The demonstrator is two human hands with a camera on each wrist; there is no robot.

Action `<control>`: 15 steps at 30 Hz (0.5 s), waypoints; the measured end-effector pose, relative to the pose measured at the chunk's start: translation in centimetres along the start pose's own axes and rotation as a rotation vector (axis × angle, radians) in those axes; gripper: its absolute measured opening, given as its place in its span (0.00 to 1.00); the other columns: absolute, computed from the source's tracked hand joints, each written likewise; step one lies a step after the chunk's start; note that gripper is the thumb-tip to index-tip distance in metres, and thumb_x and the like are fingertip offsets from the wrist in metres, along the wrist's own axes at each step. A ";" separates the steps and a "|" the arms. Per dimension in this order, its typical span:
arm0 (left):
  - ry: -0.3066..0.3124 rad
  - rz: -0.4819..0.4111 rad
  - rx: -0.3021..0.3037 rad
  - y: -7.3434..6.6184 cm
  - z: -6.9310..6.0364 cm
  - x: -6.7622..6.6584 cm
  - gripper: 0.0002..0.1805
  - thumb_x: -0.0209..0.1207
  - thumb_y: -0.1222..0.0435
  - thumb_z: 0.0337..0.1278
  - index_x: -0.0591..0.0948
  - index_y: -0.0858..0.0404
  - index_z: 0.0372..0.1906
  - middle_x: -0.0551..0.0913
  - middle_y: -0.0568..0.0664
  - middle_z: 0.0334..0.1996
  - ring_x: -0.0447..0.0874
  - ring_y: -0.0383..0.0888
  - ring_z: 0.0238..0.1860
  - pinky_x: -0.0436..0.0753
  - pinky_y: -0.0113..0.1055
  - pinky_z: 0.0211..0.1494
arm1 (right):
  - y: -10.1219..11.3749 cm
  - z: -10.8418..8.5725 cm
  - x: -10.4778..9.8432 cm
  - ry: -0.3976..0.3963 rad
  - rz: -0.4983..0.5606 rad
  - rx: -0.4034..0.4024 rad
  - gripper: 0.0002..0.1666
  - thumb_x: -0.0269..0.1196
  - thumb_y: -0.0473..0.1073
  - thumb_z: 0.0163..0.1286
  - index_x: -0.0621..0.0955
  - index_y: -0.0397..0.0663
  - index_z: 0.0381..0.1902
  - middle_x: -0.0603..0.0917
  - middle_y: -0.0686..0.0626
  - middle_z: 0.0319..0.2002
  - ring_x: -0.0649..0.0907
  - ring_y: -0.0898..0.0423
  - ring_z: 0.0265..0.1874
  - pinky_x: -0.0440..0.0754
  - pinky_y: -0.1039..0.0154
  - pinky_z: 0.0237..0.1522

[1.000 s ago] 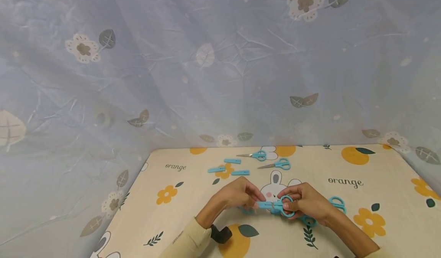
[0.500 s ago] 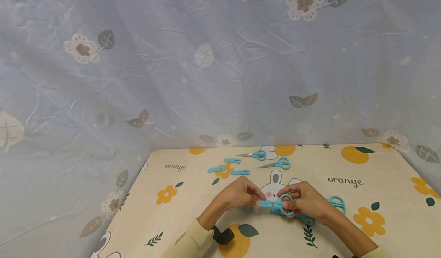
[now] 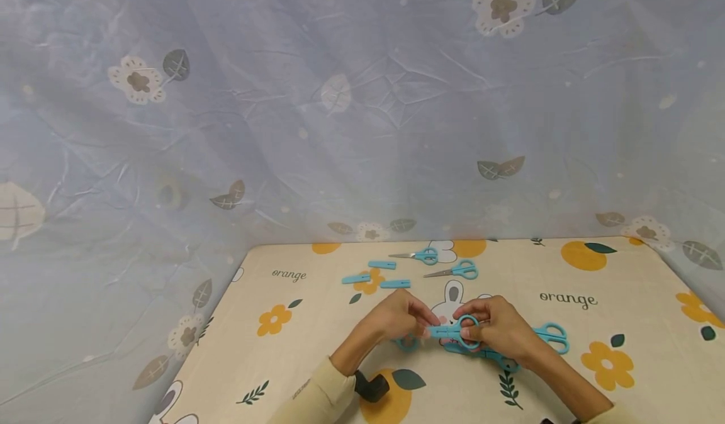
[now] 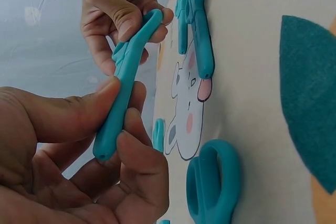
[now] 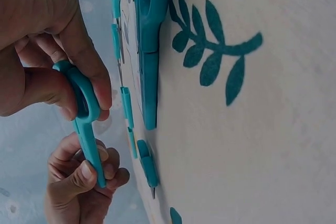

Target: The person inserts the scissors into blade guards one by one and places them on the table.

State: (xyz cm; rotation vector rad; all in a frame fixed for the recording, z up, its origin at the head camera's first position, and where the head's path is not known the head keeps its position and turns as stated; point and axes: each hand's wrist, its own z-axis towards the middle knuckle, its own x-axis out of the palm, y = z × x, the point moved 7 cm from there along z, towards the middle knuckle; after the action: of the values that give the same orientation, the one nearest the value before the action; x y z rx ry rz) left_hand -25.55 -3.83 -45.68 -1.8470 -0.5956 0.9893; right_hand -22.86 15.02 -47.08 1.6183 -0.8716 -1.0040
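Note:
In the head view, light-blue scissors (image 3: 468, 331) with a matching blade cap (image 3: 439, 331) are held between both hands above the table. My left hand (image 3: 398, 318) pinches the cap between thumb and fingers, as the left wrist view shows along the cap (image 4: 111, 129). My right hand (image 3: 501, 328) grips the handle loops (image 5: 86, 95). The cap meets the handle, and no blade shows between them. Below the right hand lie capped scissors (image 5: 150, 85) and another blue scissor handle (image 3: 554, 338). A further scissor handle (image 4: 215, 179) lies below the left hand.
Two uncapped scissors, one farther back (image 3: 421, 256) and one nearer (image 3: 461, 270), lie toward the table's back. Left of them lie three loose blue caps, including one cap (image 3: 355, 279) at far left. A patterned tablecloth (image 3: 317, 361) covers the table; a curtain (image 3: 362, 128) rises behind.
The metal strip seen earlier between cap and handle has disappeared as the two came together. Both hands moved slightly; the left hand shifted a little right, the right hand a little up.

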 end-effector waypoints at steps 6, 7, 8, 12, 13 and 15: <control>0.017 0.024 0.001 -0.2 0.6 -0.3 0.12 0.69 0.78 0.58 0.94 0.61 0.40 0.90 0.45 0.30 0.81 0.38 0.29 0.80 0.31 0.32 | 0.4 0.2 -0.6 0.007 -0.034 -0.017 0.21 0.69 0.32 0.72 0.81 0.26 0.59 0.79 0.50 0.31 0.87 0.54 0.32 0.91 0.57 0.35; 0.022 0.028 0.000 -0.3 0.7 -0.4 0.11 0.69 0.78 0.59 0.94 0.60 0.40 0.90 0.45 0.31 0.81 0.39 0.30 0.81 0.33 0.33 | 0.4 0.3 -0.7 0.015 -0.045 -0.022 0.21 0.69 0.33 0.72 0.81 0.26 0.59 0.80 0.50 0.32 0.88 0.53 0.33 0.91 0.57 0.36; 0.029 0.031 -0.002 -0.3 0.8 -0.5 0.11 0.69 0.77 0.61 0.94 0.60 0.41 0.90 0.44 0.31 0.82 0.39 0.30 0.82 0.34 0.34 | 0.5 0.4 -0.8 0.026 -0.053 -0.025 0.21 0.69 0.33 0.73 0.81 0.27 0.59 0.81 0.50 0.32 0.88 0.52 0.34 0.92 0.57 0.37; 0.044 0.037 -0.011 -0.2 1.2 -0.7 0.09 0.70 0.75 0.63 0.94 0.59 0.41 0.90 0.44 0.32 0.83 0.40 0.31 0.86 0.40 0.37 | 0.4 0.8 -1.1 0.070 -0.079 -0.030 0.22 0.68 0.36 0.75 0.80 0.28 0.61 0.84 0.47 0.36 0.89 0.49 0.36 0.91 0.56 0.39; 0.048 0.035 -0.013 -0.1 1.3 -0.7 0.09 0.70 0.75 0.63 0.93 0.59 0.41 0.90 0.44 0.32 0.83 0.40 0.32 0.87 0.41 0.37 | 0.4 0.9 -1.1 0.078 -0.080 -0.029 0.22 0.68 0.37 0.76 0.80 0.28 0.61 0.85 0.46 0.37 0.89 0.49 0.37 0.91 0.56 0.40; 0.051 0.030 -0.013 0.0 1.5 -0.7 0.09 0.70 0.75 0.63 0.93 0.59 0.41 0.91 0.46 0.33 0.84 0.41 0.32 0.87 0.42 0.37 | 0.3 1.1 -1.2 0.085 -0.097 -0.031 0.22 0.67 0.38 0.76 0.80 0.29 0.61 0.86 0.45 0.38 0.89 0.48 0.37 0.91 0.56 0.40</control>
State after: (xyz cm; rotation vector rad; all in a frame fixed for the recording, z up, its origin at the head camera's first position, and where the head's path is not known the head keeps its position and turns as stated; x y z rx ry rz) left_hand -27.18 -3.59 -45.75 -1.8919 -0.5462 0.9567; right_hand -24.34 15.69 -46.74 1.6779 -0.7231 -1.0039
